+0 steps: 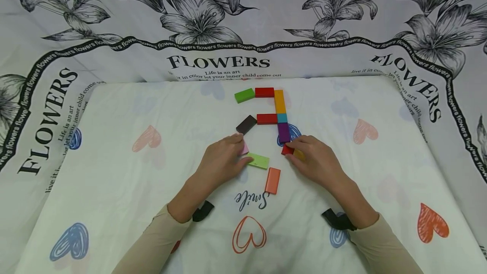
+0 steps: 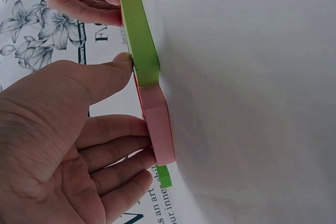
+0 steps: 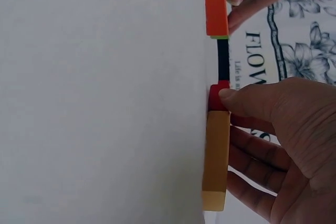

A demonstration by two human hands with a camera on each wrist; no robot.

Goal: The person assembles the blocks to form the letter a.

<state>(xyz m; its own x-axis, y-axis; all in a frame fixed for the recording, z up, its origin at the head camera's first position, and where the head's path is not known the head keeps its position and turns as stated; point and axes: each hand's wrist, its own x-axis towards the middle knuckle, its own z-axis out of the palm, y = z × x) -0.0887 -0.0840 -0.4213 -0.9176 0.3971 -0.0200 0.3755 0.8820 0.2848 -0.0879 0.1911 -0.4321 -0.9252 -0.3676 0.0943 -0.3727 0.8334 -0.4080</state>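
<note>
Small coloured rectangular blocks lie on a white cloth. My left hand [image 1: 224,157] has its thumb tip against the light green block [image 1: 259,161] and its loosely bent fingers beside the pink block [image 2: 159,127], which meets the green one end to end. The right hand [image 1: 317,160] pinches a red block [image 3: 218,98] between thumb and index finger, just below the purple block [image 1: 283,132]. Against that red block sits a yellow-orange block [image 3: 217,153], partly under the right hand in the head view. An orange block [image 1: 272,181] lies near the light green one.
Farther back are a black block [image 1: 246,124], two more red blocks [image 1: 267,119] [image 1: 264,92], a teal block [image 1: 282,118], a long orange-yellow block [image 1: 280,101] and a green block [image 1: 244,95]. Dark straps [image 1: 338,220] show at both wrists.
</note>
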